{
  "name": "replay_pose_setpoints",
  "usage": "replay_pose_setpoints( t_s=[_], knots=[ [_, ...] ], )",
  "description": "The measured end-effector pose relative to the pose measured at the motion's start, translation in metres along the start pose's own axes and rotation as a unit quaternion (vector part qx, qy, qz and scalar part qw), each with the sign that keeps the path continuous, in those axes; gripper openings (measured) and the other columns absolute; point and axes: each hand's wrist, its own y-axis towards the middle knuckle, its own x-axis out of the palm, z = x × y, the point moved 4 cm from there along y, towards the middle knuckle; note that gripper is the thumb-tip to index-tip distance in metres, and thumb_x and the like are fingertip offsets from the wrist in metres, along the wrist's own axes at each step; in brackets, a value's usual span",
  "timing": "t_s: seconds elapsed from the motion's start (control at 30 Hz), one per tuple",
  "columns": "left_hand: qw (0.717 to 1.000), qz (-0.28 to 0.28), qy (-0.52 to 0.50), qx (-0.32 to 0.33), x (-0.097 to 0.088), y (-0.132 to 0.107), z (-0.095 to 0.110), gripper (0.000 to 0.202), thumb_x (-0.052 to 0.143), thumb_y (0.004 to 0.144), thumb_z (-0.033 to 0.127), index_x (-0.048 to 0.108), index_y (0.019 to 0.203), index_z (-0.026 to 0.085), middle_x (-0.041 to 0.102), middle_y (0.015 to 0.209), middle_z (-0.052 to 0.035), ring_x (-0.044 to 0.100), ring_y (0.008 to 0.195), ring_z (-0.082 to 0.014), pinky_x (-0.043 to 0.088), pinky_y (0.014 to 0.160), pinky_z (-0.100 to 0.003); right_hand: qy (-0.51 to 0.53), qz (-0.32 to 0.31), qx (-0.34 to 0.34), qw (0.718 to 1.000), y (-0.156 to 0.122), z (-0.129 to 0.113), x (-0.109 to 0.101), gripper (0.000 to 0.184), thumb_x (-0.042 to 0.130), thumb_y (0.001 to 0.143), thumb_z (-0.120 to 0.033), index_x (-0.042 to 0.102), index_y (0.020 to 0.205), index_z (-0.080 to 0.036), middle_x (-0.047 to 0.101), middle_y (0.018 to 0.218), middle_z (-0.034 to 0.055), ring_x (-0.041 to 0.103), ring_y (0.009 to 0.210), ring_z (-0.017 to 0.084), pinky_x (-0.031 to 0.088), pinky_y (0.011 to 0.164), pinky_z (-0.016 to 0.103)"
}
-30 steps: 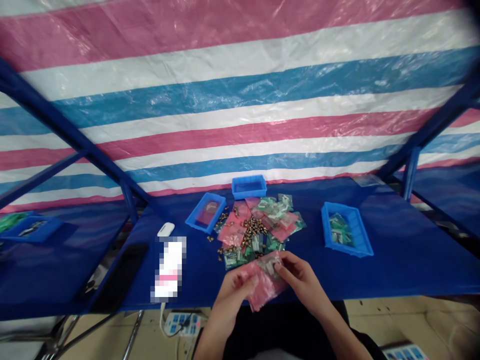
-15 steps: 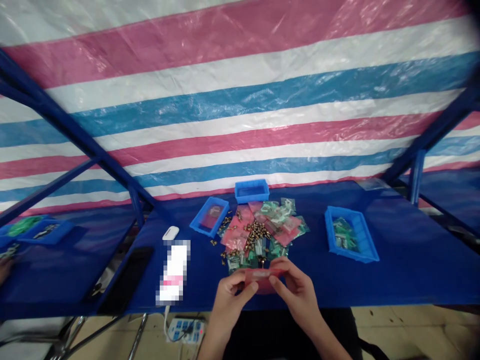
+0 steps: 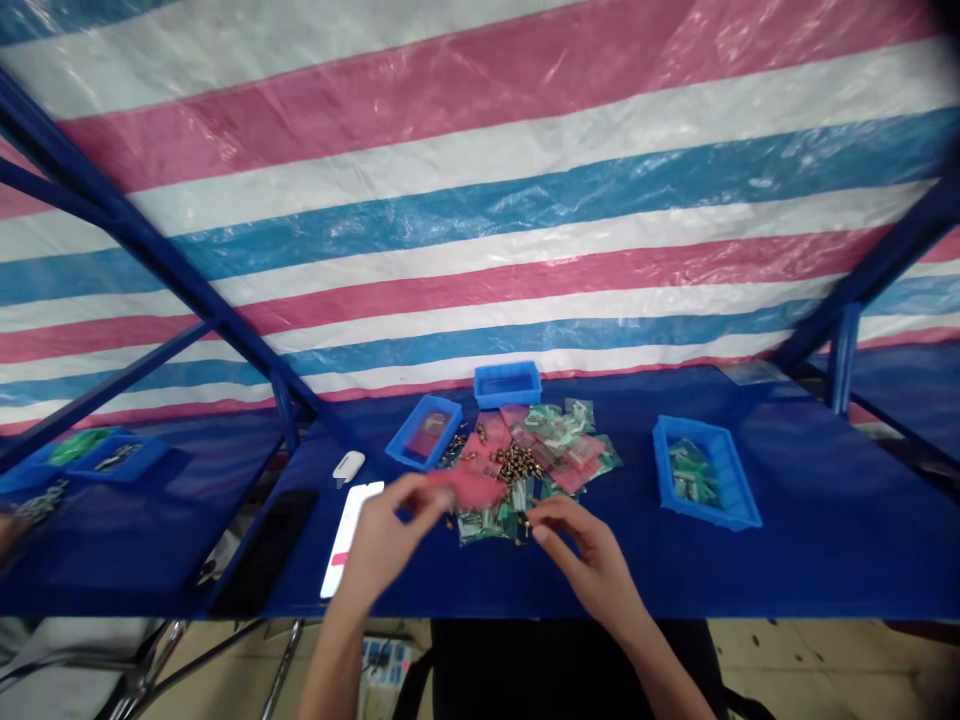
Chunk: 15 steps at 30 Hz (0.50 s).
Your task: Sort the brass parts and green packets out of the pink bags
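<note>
Head view: left hand [image 3: 390,540] pinching pink plastic bag [image 3: 469,488] at 9 o'clock of the brass fittings [image 3: 516,462].
I read the right hand [image 3: 589,560] as open, its fingers [image 3: 551,530] spread narrowly beside the fittings; a careless sweep of either hand could scatter them across the blue table [image 3: 750,570].

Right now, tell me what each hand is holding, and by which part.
The left hand grips a pink plastic bag by its left end; the right hand appears to hold nothing.

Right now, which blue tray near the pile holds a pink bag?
The left blue tray, angled beside the pile; the right tray holds green packets instead.
</note>
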Motion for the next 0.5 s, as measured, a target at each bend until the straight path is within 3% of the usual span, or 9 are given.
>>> replay_pose_setpoints(
  t_s=[0.07,0.1,0.13,0.23,0.33,0.5],
  knots=[
    [0.987,0.131,0.093,0.026,-0.023,0.029,-0.017,0.025,0.058,0.091,0.043,0.069,0.097,0.021,0.070,0.083,-0.0004,0.061,0.074,-0.0157,0.047,0.072,-0.026,-0.007,0.048,0.023,0.999,-0.002,0.016,-0.014,0.020,0.062,0.092,-0.040,0.070,0.099,-0.023,0.067,0.096,0.0046,0.064,0.088,0.019,0.050,0.078,0.027],
    [0.974,0.169,0.140,0.060,-0.029,0.043,-0.024,0.025,0.055,0.093,0.040,0.068,0.100,0.020,0.071,0.092,-0.0032,0.063,0.082,-0.0175,0.047,0.079,-0.028,-0.016,0.061,0.038,0.997,-0.004,0.024,-0.020,0.022,0.061,0.092,-0.042,0.069,0.097,-0.022,0.067,0.091,0.0042,0.063,0.084,0.019,0.050,0.076,0.027],
    [0.964,0.165,0.185,0.101,-0.031,0.058,-0.030,0.024,0.051,0.095,0.034,0.067,0.105,0.019,0.071,0.103,-0.0064,0.062,0.095,-0.0198,0.046,0.089,-0.030,-0.027,0.069,0.051,0.996,-0.006,0.031,-0.026,0.024,0.060,0.093,-0.043,0.069,0.095,-0.022,0.066,0.086,0.0037,0.062,0.081,0.019,0.049,0.074,0.027],
    [0.929,0.035,0.316,0.188,-0.017,0.093,-0.046,0.023,0.046,0.096,0.021,0.066,0.105,0.020,0.068,0.117,-0.0100,0.054,0.115,-0.0263,0.040,0.100,-0.040,-0.045,0.081,0.080,0.993,-0.014,0.049,-0.036,0.030,0.057,0.093,-0.048,0.069,0.091,-0.020,0.064,0.079,0.0037,0.060,0.076,0.019,0.048,0.071,0.028],
    [0.900,-0.080,0.381,0.195,-0.001,0.110,-0.057,0.021,0.048,0.092,0.014,0.065,0.102,0.020,0.064,0.119,-0.0133,0.052,0.117,-0.0294,0.040,0.099,-0.044,-0.033,0.093,0.097,0.990,-0.020,0.058,-0.040,0.034,0.056,0.093,-0.051,0.068,0.093,-0.019,0.066,0.081,0.0050,0.060,0.077,0.020,0.049,0.072,0.028],
    [0.892,-0.171,0.375,0.187,0.006,0.118,-0.065,0.023,0.058,0.082,0.008,0.066,0.097,0.024,0.068,0.104,-0.0062,0.061,0.102,-0.0227,0.043,0.090,-0.032,-0.044,0.086,0.099,0.990,-0.020,0.060,-0.040,0.033,0.057,0.093,-0.050,0.068,0.093,-0.019,0.066,0.082,0.0049,0.060,0.078,0.020,0.048,0.072,0.028]
  ],
)
